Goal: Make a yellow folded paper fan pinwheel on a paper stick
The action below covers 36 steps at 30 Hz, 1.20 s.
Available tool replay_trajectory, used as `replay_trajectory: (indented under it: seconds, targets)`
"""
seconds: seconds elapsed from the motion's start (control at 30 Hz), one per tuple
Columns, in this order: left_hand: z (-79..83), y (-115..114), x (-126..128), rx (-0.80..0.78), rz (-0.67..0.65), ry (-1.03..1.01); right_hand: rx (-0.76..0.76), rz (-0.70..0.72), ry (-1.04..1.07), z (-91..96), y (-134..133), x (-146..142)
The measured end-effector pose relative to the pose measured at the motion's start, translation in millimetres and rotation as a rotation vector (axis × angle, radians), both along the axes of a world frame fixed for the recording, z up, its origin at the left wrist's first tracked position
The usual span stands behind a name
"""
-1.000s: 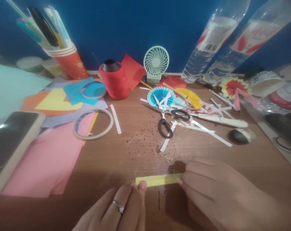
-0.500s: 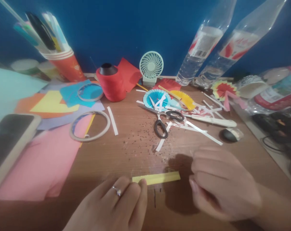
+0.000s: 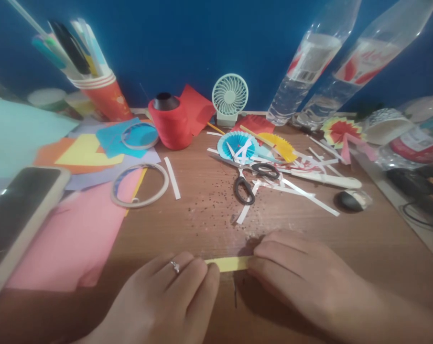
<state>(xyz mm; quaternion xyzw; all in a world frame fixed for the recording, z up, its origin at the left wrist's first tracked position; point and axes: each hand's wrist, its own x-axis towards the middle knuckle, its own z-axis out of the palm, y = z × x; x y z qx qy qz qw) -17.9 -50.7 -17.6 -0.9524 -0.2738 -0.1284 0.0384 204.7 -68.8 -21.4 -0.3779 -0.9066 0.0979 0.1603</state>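
Note:
A narrow folded strip of yellow paper (image 3: 234, 264) lies crosswise on the brown table near its front. My left hand (image 3: 177, 291), with a ring on one finger, has closed fingers pressing the strip's left end. At the right end, the fingertips of my right hand (image 3: 295, 272) are closed over the paper and cover that end. Only the middle of the strip shows between the hands. Beyond it lie black-handled scissors (image 3: 243, 184), partly open, among white paper scraps (image 3: 295, 188). A blue folded paper rosette (image 3: 238, 145) sits behind the blades.
At left are a phone (image 3: 26, 210), pink paper (image 3: 73, 239) and a tape roll (image 3: 165, 186). A red thread spool (image 3: 171, 124), a small fan (image 3: 230, 95) and a red cup of pens (image 3: 105, 98) stand behind. Water bottles (image 3: 302, 71) stand back right.
My right hand has moved left and down from above the table onto the strip's right end. My left hand stays on the left end. The view has shifted slightly.

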Motion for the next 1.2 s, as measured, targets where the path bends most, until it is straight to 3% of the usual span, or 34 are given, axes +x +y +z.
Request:
replay_trajectory:
  seconds: [0.27, 0.57, 0.73, 1.0, 1.2]
  targets:
    - [-1.8, 7, -2, -0.069, 0.046, 0.079, -0.003, -0.059, 0.004, -1.9, 0, 0]
    - [3.1, 16, 4, -0.126, 0.019, 0.061, -0.191, -0.082, -0.003, -7.6, 4, 3]
    - [2.9, 13, 4, -0.158, -0.068, 0.061, -0.118, -0.001, -0.007, -6.4, 8, 1]
    - [1.8, -5, -4, -0.131, 0.114, 0.113, -0.116, -0.061, -0.022, -0.6, 12, 0]
    - [-0.8, -9, -9, -0.050, 0.100, 0.117, -0.124, -0.047, 0.002, 2.2, 15, 14]
